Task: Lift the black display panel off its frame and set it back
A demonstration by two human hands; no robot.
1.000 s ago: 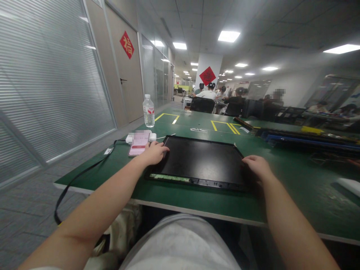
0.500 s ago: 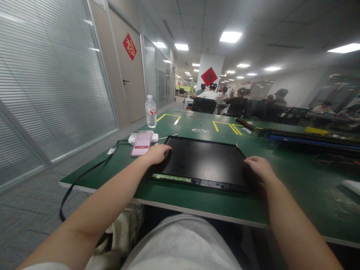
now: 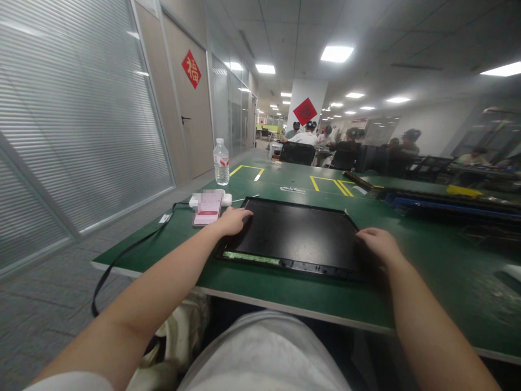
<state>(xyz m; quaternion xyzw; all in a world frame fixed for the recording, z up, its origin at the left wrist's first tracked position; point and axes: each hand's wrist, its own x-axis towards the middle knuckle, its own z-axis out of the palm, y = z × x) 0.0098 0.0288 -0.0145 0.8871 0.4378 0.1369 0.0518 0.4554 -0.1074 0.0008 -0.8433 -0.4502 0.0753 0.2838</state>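
**Both hands on the rims of the black panel**

We see the flat black rectangular panel point(image 3: 293, 236) lying flat on the green bench point(image 3: 427, 271) at the centre of the frame, its near edge close to the bench's front edge. Our left hand point(image 3: 233, 221) lies on the panel's left rim and our right hand point(image 3: 378, 245) on its right rim. Each grip is loosely curved over its edge. We cannot tell whether the fingers hook under the rim or only rest on it.

The panel looks wide and thin, with contact only at two opposite edges. In our judgement an uneven pull could make it flex or slip. A pink-cased phone point(image 3: 207, 208) lies just beside the left hand, with a small white block point(image 3: 226, 199) behind it and a black cable point(image 3: 130, 250) trailing off the bench at lower left. A sideways shove of the panel could knock the phone. A clear plastic water bottle point(image 3: 221, 162) stands well apart, further back.

The fingertips and the panel's underside are hidden. The pale green strip point(image 3: 250, 258) along its near edge is too small to read. The dark trays point(image 3: 448, 203) at right and the seated people point(image 3: 309, 136) beyond are indistinct.
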